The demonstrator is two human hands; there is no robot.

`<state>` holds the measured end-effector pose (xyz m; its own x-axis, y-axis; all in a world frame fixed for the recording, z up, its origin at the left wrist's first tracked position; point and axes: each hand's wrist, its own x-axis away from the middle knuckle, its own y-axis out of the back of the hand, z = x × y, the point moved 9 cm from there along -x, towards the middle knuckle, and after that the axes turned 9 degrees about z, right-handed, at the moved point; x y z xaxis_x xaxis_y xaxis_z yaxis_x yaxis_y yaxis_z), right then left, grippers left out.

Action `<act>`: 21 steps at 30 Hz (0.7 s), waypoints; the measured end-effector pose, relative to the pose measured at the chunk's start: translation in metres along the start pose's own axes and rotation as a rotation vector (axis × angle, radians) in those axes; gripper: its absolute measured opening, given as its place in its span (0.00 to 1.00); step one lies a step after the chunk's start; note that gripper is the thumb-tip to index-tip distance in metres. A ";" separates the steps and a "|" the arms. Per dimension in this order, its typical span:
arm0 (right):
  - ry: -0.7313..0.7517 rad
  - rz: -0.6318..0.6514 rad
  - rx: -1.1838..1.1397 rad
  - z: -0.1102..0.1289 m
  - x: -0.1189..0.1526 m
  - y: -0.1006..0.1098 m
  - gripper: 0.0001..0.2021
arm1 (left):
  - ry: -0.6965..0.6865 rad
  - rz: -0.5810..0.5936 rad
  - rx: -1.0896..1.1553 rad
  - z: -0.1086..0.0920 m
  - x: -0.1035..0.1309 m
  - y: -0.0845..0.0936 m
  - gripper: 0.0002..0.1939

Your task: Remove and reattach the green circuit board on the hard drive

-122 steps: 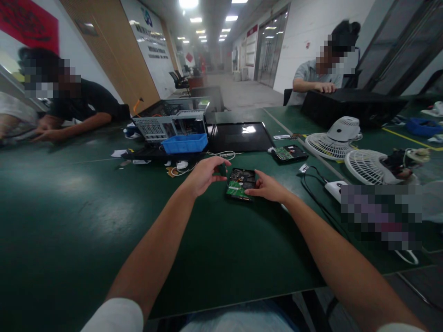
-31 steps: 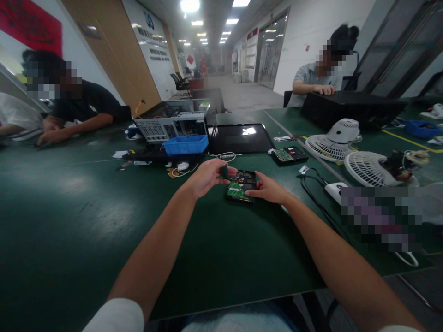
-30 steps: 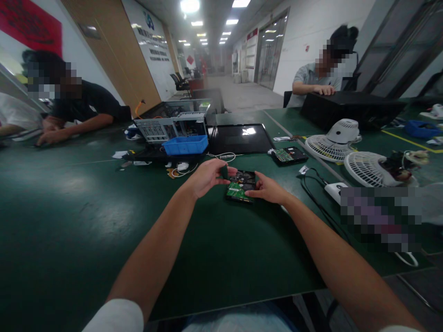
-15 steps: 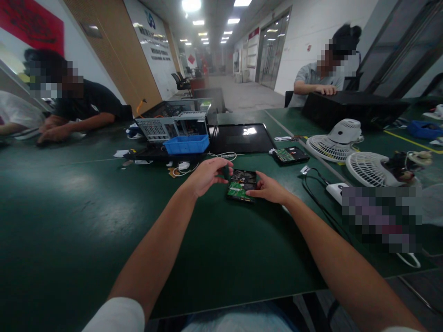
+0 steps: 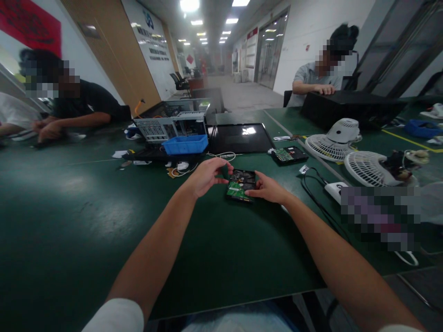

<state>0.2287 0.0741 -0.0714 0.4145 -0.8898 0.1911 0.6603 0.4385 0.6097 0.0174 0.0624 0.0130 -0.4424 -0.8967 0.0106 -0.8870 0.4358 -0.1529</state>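
Observation:
A hard drive (image 5: pixel 237 190) with a green circuit board and dark metal casing is at the middle of the green table (image 5: pixel 221 258). My right hand (image 5: pixel 268 188) grips its right edge, thumb over the top face and index finger along the far corner. My left hand (image 5: pixel 210 176) is curved at the drive's left edge. Its thumb and fingers are apart, with a dark gap between them; whether the tips touch the drive is hard to tell. Whether the drive rests fully on the table I cannot tell.
A blue bin (image 5: pixel 185 145) stands before an opened computer case (image 5: pixel 169 125). A black panel (image 5: pixel 242 138) and a second hard drive (image 5: pixel 289 155) lie beyond my hands. White fan parts (image 5: pixel 330 144), a power strip (image 5: pixel 335 188) and cables are right. Co-workers sit at both sides.
The view has shifted very slightly. Both hands stay in nearly the same place around the hard drive, which has not visibly moved on the table.

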 end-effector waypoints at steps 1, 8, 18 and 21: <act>0.000 0.000 -0.002 0.000 0.000 0.000 0.58 | -0.006 0.002 -0.022 -0.001 0.000 0.001 0.13; -0.003 0.009 -0.028 -0.003 -0.002 -0.001 0.58 | -0.022 -0.005 -0.072 -0.002 -0.001 0.005 0.14; 0.000 0.005 -0.002 -0.001 -0.001 0.000 0.59 | -0.018 0.010 0.029 -0.001 0.000 -0.001 0.12; 0.005 0.003 0.001 0.000 -0.001 0.000 0.58 | -0.011 0.026 0.047 -0.001 0.000 -0.003 0.11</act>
<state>0.2281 0.0750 -0.0716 0.4195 -0.8878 0.1894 0.6584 0.4413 0.6097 0.0200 0.0608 0.0145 -0.4632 -0.8862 -0.0046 -0.8681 0.4548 -0.1988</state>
